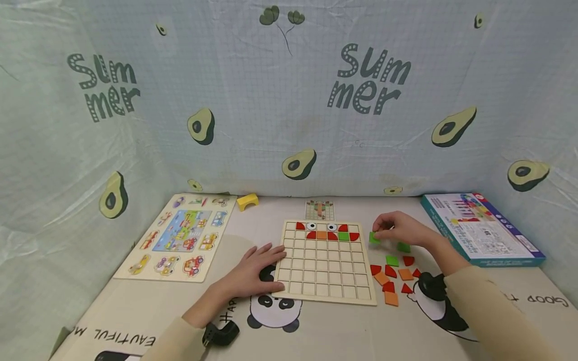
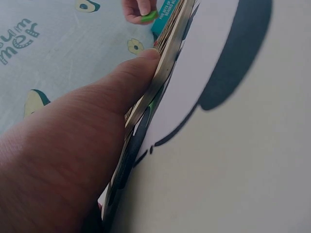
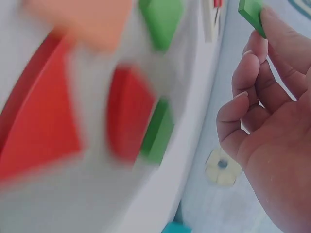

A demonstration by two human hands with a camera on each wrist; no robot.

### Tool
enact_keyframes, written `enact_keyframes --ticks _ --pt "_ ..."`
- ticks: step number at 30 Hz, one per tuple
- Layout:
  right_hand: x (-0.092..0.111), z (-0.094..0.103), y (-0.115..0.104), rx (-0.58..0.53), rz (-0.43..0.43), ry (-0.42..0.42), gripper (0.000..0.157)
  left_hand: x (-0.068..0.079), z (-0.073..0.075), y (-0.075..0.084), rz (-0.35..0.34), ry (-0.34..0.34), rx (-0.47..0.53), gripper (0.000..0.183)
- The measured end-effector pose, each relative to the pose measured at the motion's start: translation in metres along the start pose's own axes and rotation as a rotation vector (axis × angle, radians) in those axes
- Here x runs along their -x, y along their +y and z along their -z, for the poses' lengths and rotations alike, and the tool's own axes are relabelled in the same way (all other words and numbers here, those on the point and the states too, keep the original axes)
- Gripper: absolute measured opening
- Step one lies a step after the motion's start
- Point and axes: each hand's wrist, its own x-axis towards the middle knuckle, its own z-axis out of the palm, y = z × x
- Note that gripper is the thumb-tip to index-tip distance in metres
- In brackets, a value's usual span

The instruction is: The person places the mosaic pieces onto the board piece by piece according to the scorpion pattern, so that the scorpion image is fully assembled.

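My right hand (image 1: 402, 228) pinches a green square tile (image 1: 373, 238) between thumb and fingertips, just off the right edge of a wooden grid board (image 1: 322, 273). In the right wrist view that green tile (image 3: 252, 15) is tilted above the table. My left hand (image 1: 255, 271) rests with spread fingers on the board's left edge; its thumb (image 2: 141, 65) lies along the rim in the left wrist view. Red quarter-round tiles (image 1: 354, 236), an orange square (image 1: 321, 234), a green square (image 1: 344, 236) and two eye discs (image 1: 311, 226) fill cells in the top two rows.
Several loose red, orange and green tiles (image 1: 392, 260) lie right of the board. A small pattern card (image 1: 319, 210) is behind it. A vehicle puzzle (image 1: 180, 235) and a yellow block (image 1: 247, 201) are at left. A flat box (image 1: 483, 228) lies at right, before a hanging cloth (image 1: 253, 150).
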Motion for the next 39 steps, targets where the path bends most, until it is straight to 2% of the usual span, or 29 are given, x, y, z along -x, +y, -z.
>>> enact_keyframes --ticks 15,24,39 --pt "-0.053 -0.027 -0.055 -0.077 0.104 -0.019 0.011 0.003 0.0 -0.002 0.008 0.009 0.008 0.078" --pt "-0.078 -0.042 -0.067 -0.143 0.113 -0.02 0.011 0.001 0.0 -0.001 -0.022 0.009 0.002 0.078" --pt "-0.103 -0.063 -0.084 -0.211 0.133 -0.027 0.009 0.001 0.001 -0.001 -0.023 0.008 0.003 0.079"
